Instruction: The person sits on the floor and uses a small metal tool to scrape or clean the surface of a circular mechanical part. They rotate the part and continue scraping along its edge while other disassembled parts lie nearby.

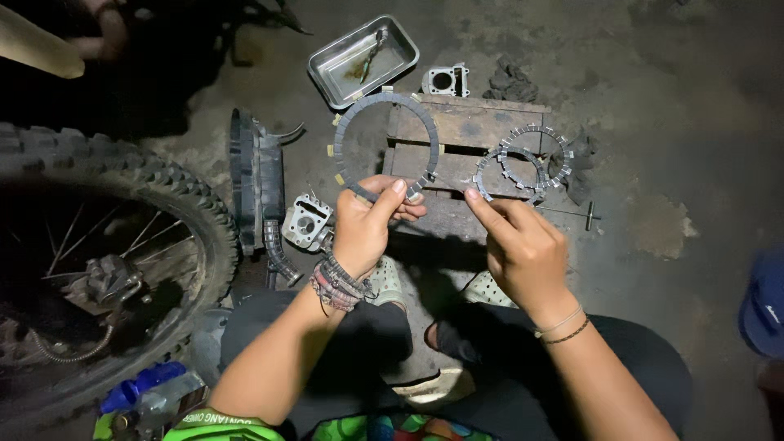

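Note:
My left hand (365, 224) pinches the lower rim of a large grey clutch friction ring (346, 123) with tan tabs on its outer edge, held upright over a low wooden stool (474, 126). My right hand (516, 243) reaches toward the stool with its forefinger and thumb extended, the fingertip close to my left hand and holding nothing. Two more toothed clutch rings (531, 159) lie overlapped on the stool's right side.
A metal tray (363, 59) sits on the floor behind the stool, beside a cylinder block (446, 80). Another engine part (306, 222) and a black plastic piece (255, 180) lie at left. A knobby motorcycle wheel (106, 245) fills the left. A T-handle tool (576, 215) lies right.

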